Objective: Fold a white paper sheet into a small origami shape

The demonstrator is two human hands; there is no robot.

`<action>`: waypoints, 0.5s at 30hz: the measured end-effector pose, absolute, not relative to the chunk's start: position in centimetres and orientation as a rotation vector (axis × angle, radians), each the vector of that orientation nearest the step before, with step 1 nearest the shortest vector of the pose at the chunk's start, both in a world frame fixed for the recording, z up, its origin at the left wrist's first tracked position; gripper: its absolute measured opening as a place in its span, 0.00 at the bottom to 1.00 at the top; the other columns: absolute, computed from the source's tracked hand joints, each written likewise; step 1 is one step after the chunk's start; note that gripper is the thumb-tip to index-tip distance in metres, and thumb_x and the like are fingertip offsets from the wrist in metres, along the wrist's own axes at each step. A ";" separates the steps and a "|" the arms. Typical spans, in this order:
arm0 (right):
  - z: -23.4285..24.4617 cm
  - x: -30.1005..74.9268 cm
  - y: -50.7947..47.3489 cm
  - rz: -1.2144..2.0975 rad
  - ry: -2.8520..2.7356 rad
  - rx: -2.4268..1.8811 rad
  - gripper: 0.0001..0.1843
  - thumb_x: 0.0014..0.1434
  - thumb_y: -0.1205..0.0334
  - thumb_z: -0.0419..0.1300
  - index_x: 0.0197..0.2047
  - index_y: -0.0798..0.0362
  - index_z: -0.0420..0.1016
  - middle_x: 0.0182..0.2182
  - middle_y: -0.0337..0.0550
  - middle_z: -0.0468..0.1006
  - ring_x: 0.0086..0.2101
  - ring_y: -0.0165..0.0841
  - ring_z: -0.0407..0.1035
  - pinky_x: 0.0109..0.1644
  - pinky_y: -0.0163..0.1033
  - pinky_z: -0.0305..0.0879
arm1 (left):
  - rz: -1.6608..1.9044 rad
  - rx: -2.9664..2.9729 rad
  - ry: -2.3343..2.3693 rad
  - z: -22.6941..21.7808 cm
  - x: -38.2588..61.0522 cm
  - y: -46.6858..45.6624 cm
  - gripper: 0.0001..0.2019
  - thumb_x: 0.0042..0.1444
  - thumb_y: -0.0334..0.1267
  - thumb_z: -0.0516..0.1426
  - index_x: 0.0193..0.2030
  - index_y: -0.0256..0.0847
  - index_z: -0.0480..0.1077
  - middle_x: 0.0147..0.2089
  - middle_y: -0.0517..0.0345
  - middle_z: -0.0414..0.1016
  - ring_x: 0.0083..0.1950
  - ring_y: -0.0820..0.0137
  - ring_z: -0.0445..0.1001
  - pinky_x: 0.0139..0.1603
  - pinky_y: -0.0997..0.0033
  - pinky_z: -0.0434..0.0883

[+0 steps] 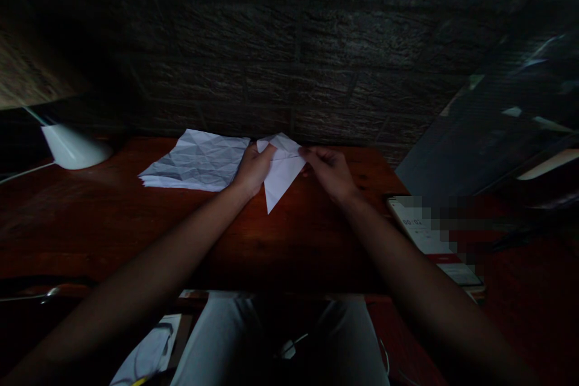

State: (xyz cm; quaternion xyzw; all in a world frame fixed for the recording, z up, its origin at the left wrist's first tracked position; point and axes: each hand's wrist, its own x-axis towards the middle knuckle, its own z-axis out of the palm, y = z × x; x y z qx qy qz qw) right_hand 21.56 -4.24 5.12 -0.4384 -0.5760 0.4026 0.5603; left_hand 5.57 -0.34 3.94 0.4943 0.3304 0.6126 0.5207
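Note:
A partly folded sheet of white paper (283,178) is held up between my two hands, one long point hanging down toward me. My left hand (254,167) grips its left side, with the thumb lying over the front of the fold. At the right corner, my right hand (329,170) pinches the paper between thumb and fingers. Just left of my left hand lies a stack of creased paper sheets (199,160), its top sheet covered in crossing fold lines. Some fingers of both hands are hidden behind the paper.
The wooden table (271,253) meets a dark block wall (271,60). A white conical lamp base (72,146) stands at the left. Beyond the table's right edge lies a lit phone-like screen (420,226), partly pixelated. Papers (145,350) sit below the table at the left.

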 end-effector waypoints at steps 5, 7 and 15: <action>4.9 21.5 -4.4 0.933 -1.366 -1.029 0.30 0.54 0.30 0.67 0.26 0.50 0.75 0.25 0.39 0.75 0.27 0.30 0.66 0.31 0.37 0.65 | 1.463 1.424 0.918 3.1 5.0 0.2 0.14 0.50 0.47 0.66 0.24 0.40 0.74 0.27 0.57 0.78 0.31 0.68 0.73 0.31 0.72 0.66; 4.8 21.5 -4.4 0.909 -1.387 -1.035 0.30 0.56 0.29 0.65 0.26 0.50 0.76 0.25 0.39 0.76 0.27 0.30 0.66 0.32 0.37 0.63 | 1.452 1.434 0.952 3.1 5.0 0.1 0.13 0.49 0.46 0.66 0.22 0.40 0.73 0.26 0.59 0.77 0.30 0.69 0.72 0.30 0.72 0.64; 4.7 21.6 -4.1 0.910 -1.404 -1.024 0.28 0.55 0.31 0.67 0.28 0.49 0.78 0.26 0.38 0.77 0.28 0.31 0.66 0.33 0.37 0.63 | 1.471 1.343 0.787 4.0 5.4 -0.7 0.12 0.40 0.45 0.70 0.25 0.42 0.76 0.33 0.56 0.83 0.42 0.62 0.79 0.39 0.68 0.73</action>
